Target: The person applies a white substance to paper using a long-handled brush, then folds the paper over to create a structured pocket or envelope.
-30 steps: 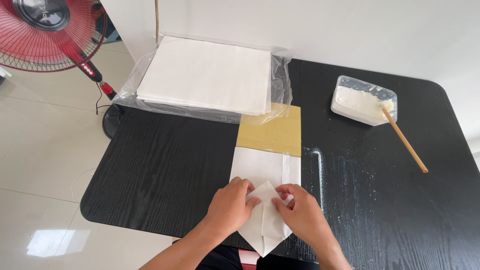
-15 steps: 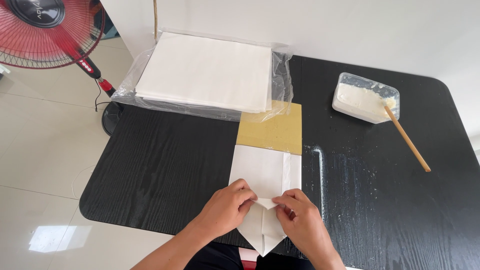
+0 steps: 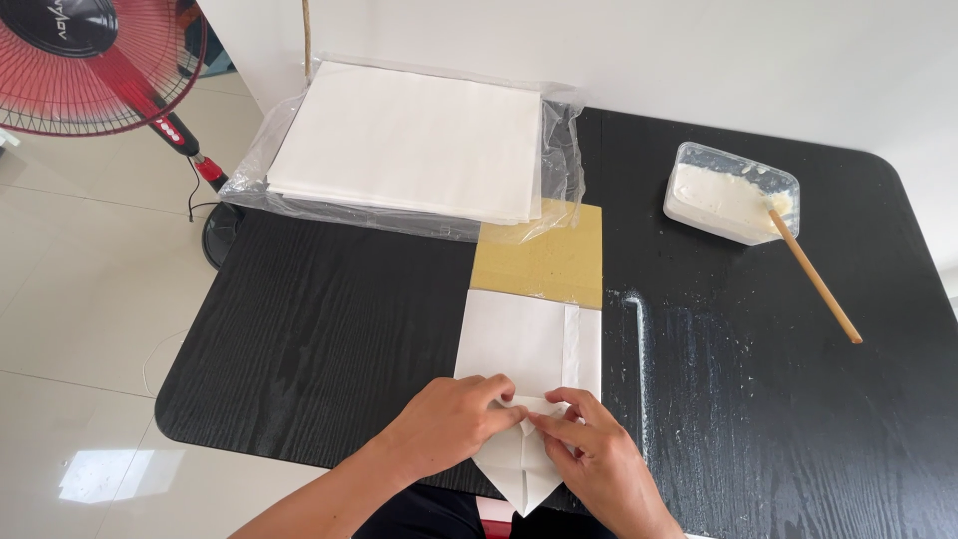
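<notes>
Both hands, left (image 3: 449, 424) and right (image 3: 589, 454), pinch the white paper's (image 3: 524, 344) folded tip at the surface's (image 3: 329, 339) 6 o'clock edge; open room at 9 o'clock.

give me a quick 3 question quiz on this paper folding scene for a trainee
1. True or false: both hands press on the folded white paper.
2. What rests in the clear tub of white paste? A) wooden stick B) metal spoon C) paintbrush
3. Which side of the black table holds the bagged stack of white sheets?

Key
1. True: left hand and right hand meet at the fold.
2. A, the wooden stick.
3. Far left.
</notes>
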